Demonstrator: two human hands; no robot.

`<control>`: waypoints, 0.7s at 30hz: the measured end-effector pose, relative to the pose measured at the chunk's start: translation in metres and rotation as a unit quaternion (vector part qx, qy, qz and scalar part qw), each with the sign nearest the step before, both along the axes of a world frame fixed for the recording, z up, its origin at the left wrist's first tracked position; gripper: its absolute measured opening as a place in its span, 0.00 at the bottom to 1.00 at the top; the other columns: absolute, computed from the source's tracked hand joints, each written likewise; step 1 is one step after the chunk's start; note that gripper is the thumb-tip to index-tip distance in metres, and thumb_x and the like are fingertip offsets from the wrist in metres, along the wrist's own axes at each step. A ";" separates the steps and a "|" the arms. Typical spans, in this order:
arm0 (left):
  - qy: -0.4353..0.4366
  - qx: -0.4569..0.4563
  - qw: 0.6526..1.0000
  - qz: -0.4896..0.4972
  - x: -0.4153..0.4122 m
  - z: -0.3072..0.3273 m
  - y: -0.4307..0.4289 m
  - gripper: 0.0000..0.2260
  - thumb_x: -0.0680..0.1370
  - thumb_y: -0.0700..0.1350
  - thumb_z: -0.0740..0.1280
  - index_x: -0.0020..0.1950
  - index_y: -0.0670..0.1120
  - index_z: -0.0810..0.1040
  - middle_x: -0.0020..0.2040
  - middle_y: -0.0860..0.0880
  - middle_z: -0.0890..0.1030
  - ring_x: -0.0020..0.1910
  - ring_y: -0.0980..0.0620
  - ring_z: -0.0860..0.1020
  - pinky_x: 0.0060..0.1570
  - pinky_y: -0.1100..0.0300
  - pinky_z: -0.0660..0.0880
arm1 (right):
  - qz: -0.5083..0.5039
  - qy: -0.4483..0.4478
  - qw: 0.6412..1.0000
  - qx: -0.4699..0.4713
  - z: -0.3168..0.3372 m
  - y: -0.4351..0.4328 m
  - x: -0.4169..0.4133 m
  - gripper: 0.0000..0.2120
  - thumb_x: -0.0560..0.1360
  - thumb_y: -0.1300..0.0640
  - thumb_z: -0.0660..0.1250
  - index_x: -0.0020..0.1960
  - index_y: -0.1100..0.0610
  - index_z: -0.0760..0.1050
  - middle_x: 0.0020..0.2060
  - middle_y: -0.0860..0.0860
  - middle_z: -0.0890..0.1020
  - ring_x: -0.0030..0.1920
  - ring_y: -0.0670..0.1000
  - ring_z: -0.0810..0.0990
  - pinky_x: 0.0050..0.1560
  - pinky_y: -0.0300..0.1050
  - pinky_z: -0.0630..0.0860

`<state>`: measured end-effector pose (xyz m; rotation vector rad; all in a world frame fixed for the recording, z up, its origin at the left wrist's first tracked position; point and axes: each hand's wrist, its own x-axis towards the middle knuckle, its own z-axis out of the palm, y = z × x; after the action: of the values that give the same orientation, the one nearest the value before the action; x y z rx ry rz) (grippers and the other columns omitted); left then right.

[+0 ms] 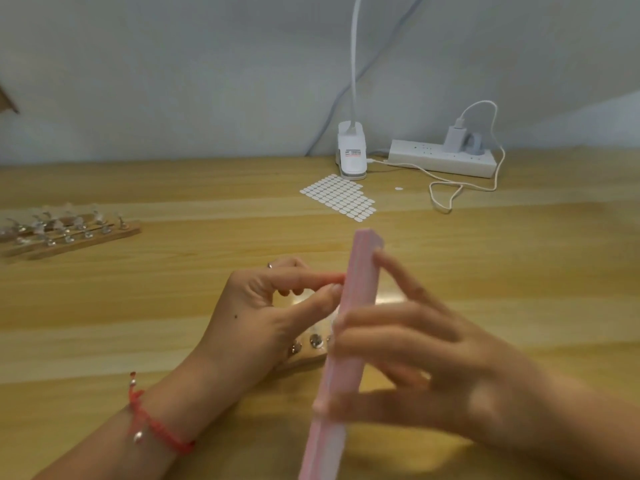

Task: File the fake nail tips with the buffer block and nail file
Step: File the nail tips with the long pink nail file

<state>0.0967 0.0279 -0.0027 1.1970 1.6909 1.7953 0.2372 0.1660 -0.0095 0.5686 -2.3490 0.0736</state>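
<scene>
above the desk's (519, 258) near edge, the right hand (433, 358) grips the light, stiff buffer block (358, 289) mid-length; the left hand (270, 306) pinches a barely visible, likely flimsy nail tip against it.

The left hand (263, 313) wore a thin ring (269, 265) on one finger; a red braided bracelet (162, 433) with small silver beads (138, 436) sat round that wrist, one bead dangling
</scene>
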 end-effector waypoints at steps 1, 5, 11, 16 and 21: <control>0.001 -0.002 1.000 -0.004 -0.001 0.000 0.000 0.11 0.61 0.52 0.77 0.42 0.57 0.87 0.33 0.56 0.75 0.39 0.53 0.71 0.42 0.63 0.68 | -0.024 0.004 1.000 -0.015 0.005 0.009 -0.002 0.12 0.78 0.63 0.70 0.59 0.51 0.83 0.55 0.54 0.82 0.60 0.53 0.78 0.68 0.69 0.66; 0.016 -0.004 1.000 -0.018 0.000 0.000 0.000 0.11 0.61 0.54 0.77 0.43 0.58 0.86 0.35 0.55 0.77 0.40 0.50 0.72 0.44 0.57 0.70 | -0.145 0.019 0.980 -0.132 0.016 0.026 -0.001 0.15 0.77 0.67 0.66 0.61 0.55 0.79 0.55 0.59 0.79 0.59 0.58 0.78 0.73 0.58 0.65; 0.025 -0.004 1.000 -0.011 -0.001 0.003 -0.001 0.10 0.64 0.56 0.72 0.43 0.58 0.86 0.40 0.56 0.83 0.42 0.52 0.77 0.44 0.55 0.72 | -0.066 0.024 0.996 -0.057 0.012 0.019 -0.003 0.16 0.78 0.65 0.69 0.62 0.49 0.79 0.56 0.52 0.77 0.60 0.52 0.76 0.71 0.68 0.63; 0.033 -0.001 0.999 0.009 0.000 0.003 0.000 0.09 0.64 0.53 0.73 0.43 0.59 0.86 0.40 0.55 0.85 0.37 0.55 0.78 0.41 0.51 0.73 | -0.034 -0.004 0.997 -0.071 -0.002 -0.001 0.001 0.11 0.80 0.62 0.67 0.58 0.51 0.83 0.52 0.55 0.82 0.61 0.53 0.77 0.72 0.67 0.63; 0.049 -0.005 0.999 0.006 0.002 0.003 0.001 0.09 0.65 0.55 0.76 0.44 0.63 0.85 0.40 0.58 0.85 0.38 0.61 0.80 0.44 0.61 0.75 | -0.074 0.049 0.993 -0.073 0.007 0.027 -0.004 0.17 0.78 0.68 0.66 0.61 0.52 0.76 0.57 0.54 0.75 0.60 0.55 0.75 0.71 0.67 0.64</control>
<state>0.0986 0.0289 0.0006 1.2922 1.7623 1.7596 0.2335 0.1930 -0.0020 0.3178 -2.2602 0.1434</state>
